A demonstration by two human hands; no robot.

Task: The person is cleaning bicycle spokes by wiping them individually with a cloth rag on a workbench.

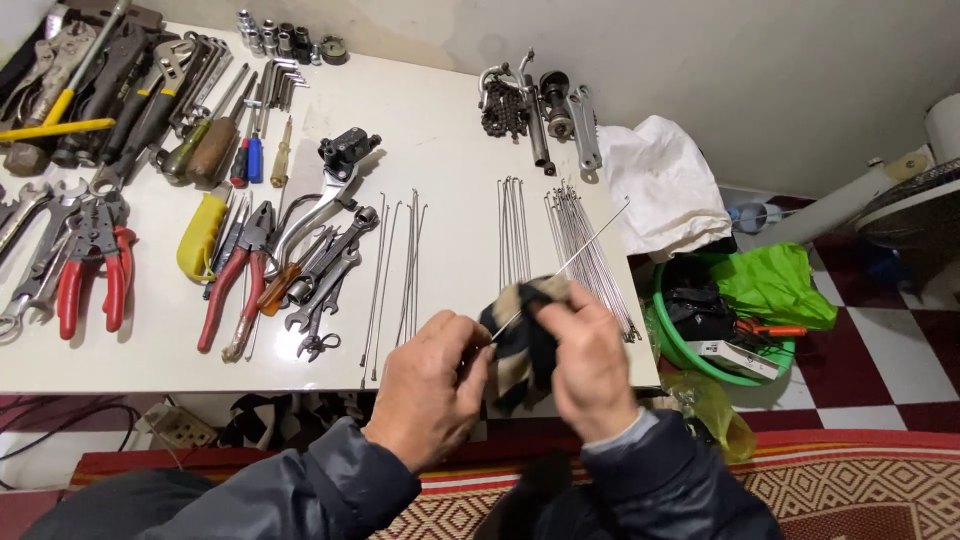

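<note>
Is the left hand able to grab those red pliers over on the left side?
Probably not right away: the left hand is busy pinching a thin spoke, and the red pliers lie apart, far across the table, though nothing blocks them.

Head cam, looks down steeply, close over table [450,120] edge.

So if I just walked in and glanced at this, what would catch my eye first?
Probably the two hands at the front edge of the white table: the right hand wraps a dark and tan cloth around a thin metal spoke, with the left hand pinching beside it. Next, the red-handled pliers at the left among many tools, and the bright green basin on the floor at the right.
</note>
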